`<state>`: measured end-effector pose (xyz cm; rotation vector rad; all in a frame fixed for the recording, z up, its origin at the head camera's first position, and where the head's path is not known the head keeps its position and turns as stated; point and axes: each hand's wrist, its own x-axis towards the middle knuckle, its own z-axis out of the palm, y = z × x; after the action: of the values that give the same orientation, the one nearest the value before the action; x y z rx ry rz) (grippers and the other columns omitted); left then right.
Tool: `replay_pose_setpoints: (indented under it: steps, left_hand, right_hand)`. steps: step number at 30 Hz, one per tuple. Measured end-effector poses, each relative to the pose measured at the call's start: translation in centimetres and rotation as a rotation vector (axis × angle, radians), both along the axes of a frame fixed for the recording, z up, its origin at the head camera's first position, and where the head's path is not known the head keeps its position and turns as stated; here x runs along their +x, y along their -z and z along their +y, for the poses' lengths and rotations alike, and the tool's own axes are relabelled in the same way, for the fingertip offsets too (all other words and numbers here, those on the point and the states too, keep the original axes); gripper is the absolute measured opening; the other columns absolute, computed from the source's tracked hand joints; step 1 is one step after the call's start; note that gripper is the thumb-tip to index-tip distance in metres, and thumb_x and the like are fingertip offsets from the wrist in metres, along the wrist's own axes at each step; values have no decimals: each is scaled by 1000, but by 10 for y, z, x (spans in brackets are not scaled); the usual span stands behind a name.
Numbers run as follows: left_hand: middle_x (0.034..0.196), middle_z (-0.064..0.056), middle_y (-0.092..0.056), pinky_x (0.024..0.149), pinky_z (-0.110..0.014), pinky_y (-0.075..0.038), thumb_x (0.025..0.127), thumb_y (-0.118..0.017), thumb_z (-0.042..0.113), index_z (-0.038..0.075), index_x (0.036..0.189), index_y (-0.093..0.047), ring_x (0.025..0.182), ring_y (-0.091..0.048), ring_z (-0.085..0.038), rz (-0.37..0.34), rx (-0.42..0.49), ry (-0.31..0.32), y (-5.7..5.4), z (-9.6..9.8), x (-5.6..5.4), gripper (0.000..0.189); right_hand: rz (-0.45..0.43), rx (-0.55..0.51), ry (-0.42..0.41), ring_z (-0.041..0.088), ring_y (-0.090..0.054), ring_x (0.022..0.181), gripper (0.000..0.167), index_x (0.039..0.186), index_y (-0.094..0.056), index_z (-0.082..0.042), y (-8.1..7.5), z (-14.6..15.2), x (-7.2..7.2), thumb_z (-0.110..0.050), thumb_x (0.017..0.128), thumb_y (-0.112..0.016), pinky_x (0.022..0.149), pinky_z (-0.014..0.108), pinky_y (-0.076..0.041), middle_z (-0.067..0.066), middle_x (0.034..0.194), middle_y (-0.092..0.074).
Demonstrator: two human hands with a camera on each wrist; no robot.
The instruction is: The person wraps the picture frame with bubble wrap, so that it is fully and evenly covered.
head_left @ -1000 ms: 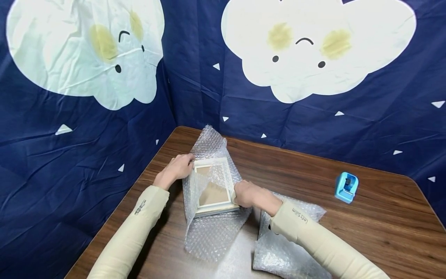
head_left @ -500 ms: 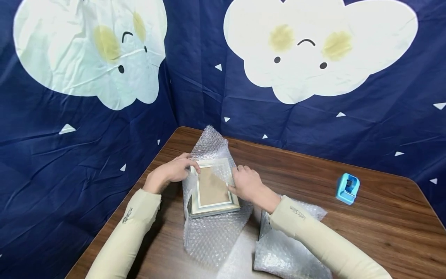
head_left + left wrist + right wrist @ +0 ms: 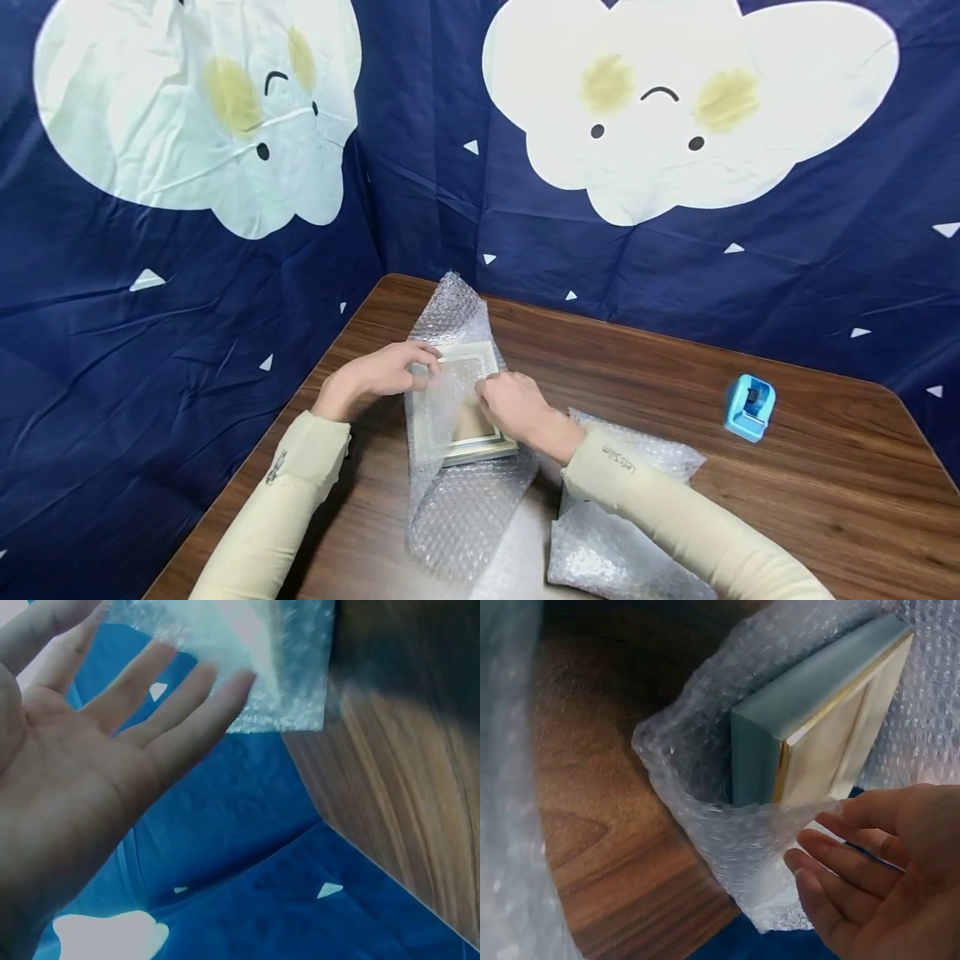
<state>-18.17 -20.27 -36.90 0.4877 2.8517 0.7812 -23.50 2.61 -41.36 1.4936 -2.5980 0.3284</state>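
A cream picture frame (image 3: 480,452) with a thin gold edge lies on a sheet of bubble wrap (image 3: 467,525) at the table's left. The wrap's left flap covers much of the frame's face; the lower right part shows bare. Over the frame's right side, my right hand (image 3: 517,406) pinches the flap's edge between thumb and forefinger, as the right wrist view shows at the wrap (image 3: 720,832) beside the frame's corner (image 3: 780,742). My left hand (image 3: 386,369) is at the frame's upper left, its fingers (image 3: 199,739) extended and loosely spread by the wrap.
Under my right forearm lies another bubble-wrapped bundle (image 3: 607,550), partly hidden by the sleeve. A light blue tape dispenser (image 3: 750,407) stands farther right on the wooden table (image 3: 825,467). Dark blue cloth (image 3: 420,208) with white clouds hangs behind and to the left.
The flap on the left has come across the frame's face. My right hand has moved left from the frame's right edge, and my left hand has shifted inward over its upper left.
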Motion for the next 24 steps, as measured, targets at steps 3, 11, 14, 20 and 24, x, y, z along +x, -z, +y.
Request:
replay_pose_setpoints:
  steps: [3,11,14,20,24]
  left_hand:
    - [134,-20,-54,107,-49,-37,89,-64,10,12,86,-69,128,-47,-38,6,8,9,4,6,-3,6]
    - [131,-15,-59,109,-48,-36,94,-58,12,9,89,-69,128,-48,-35,-11,22,39,23,15,-16,12]
    - [120,-8,-65,102,-42,-43,95,-57,12,10,88,-67,116,-57,-26,-14,-5,38,33,16,-19,12]
    - [104,-2,-69,89,-35,-49,93,-59,11,10,88,-67,96,-61,-16,75,-76,51,43,20,-22,9]
    - [102,-3,-70,90,-36,-49,90,-62,11,9,88,-70,97,-63,-20,159,-124,72,47,22,-24,8]
  right_hand:
    - [-22,26,-12,19,-64,62,25,63,-59,-16,3,-4,0,-11,87,-61,60,37,-52,1,67,-66]
    - [-188,94,-175,19,-68,78,15,83,-71,-12,-4,3,-14,-5,86,-59,76,35,-55,4,82,-72]
    - [-283,105,-246,13,-62,75,24,91,-72,-12,-10,10,-23,3,85,-54,84,36,-52,1,87,-71]
    - [-281,194,-160,14,-54,67,14,87,-61,-6,-24,17,-15,3,85,-51,74,37,-50,7,75,-61]
    - [-92,363,26,21,-65,82,8,94,-63,-9,-42,17,17,-9,86,-60,72,34,-54,6,87,-67]
